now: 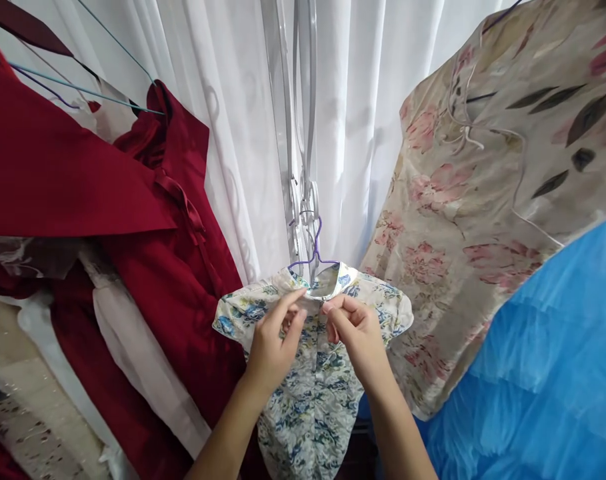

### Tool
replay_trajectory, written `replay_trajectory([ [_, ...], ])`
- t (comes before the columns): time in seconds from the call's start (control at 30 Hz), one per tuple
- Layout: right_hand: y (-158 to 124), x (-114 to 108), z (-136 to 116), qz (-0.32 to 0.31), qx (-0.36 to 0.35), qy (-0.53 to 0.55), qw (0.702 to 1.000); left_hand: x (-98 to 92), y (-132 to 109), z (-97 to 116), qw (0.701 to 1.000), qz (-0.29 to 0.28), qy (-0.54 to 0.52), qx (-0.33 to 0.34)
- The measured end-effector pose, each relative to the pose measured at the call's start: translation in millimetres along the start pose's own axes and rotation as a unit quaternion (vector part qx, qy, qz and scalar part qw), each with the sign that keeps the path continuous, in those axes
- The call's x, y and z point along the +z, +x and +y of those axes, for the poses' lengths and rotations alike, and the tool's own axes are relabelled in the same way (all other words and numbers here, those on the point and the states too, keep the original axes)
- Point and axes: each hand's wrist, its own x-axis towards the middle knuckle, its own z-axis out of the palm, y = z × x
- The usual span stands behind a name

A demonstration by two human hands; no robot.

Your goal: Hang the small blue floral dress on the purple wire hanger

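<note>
A white garment with a blue and green floral print [313, 393] hangs in the middle on a purple hanger [316, 255], which hooks onto a white metal stand [310, 100]. My left hand [277, 333] is at the left of its neckline, index finger reaching to the collar edge, thumb apart from it. At the right of the neckline my right hand [351, 323] pinches the collar edge between thumb and index finger, beside a small dark fastening near the fingertips.
Dark red garments [177, 293] hang at the left on thin hangers. A beige dress with pink flowers [433, 247] and a blue ruffled tulle garment [547, 360] are on the right. White curtains [227, 100] hang behind.
</note>
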Motion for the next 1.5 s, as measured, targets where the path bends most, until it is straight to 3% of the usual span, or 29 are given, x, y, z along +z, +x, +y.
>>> replay_trajectory([
  [0.13, 6, -6, 12, -0.020, -0.008, -0.009, 1.000, 8.3, 28, 10, 0.996, -0.036, 0.063, 0.044],
  [0.23, 10, -10, 26, -0.022, -0.005, -0.018, 1.000, 11.2, 26, 8, 0.996, -0.011, 0.082, 0.039],
  [0.43, 11, -17, 33, -0.024, 0.020, 0.006, 0.999, 4.3, 22, 17, 0.994, -0.068, 0.089, 0.003],
  [0.67, 22, -7, 34, -0.052, -0.008, 0.019, 0.998, 12.1, 24, 17, 0.998, 0.017, 0.062, 0.011],
  [0.9, 24, -2, 34, -0.022, 0.001, 0.000, 1.000, 12.9, 27, 13, 1.000, 0.008, -0.025, -0.009],
  [1.07, 22, 0, 48, 0.013, 0.012, -0.024, 1.000, -4.5, 35, 12, 0.995, 0.056, -0.077, -0.014],
  [1.17, 13, -4, 62, 0.031, 0.042, -0.027, 0.998, -28.5, 45, -2, 0.986, 0.149, -0.070, -0.016],
  [1.23, 3, -7, 69, 0.032, 0.063, -0.035, 0.997, -47.4, 51, -24, 0.968, 0.227, -0.105, -0.036],
  [1.3, -8, -8, 72, 0.023, 0.076, -0.047, 0.996, -65.0, 54, -53, 0.930, 0.304, -0.196, -0.071],
  [1.33, -12, -7, 73, 0.016, 0.080, -0.052, 0.995, -72.1, 53, -68, 0.897, 0.339, -0.263, -0.103],
  [1.4, -19, -5, 74, 0.003, 0.082, -0.059, 0.995, -81.3, 48, -98, 0.803, 0.377, -0.409, -0.213],
  [1.47, -24, -2, 76, -0.009, 0.082, -0.064, 0.994, -82.1, 36, -119, 0.708, 0.365, -0.502, -0.337],
  [1.5, -25, -2, 78, -0.009, 0.083, -0.068, 0.994, -79.3, 29, -126, 0.680, 0.353, -0.520, -0.377],
])
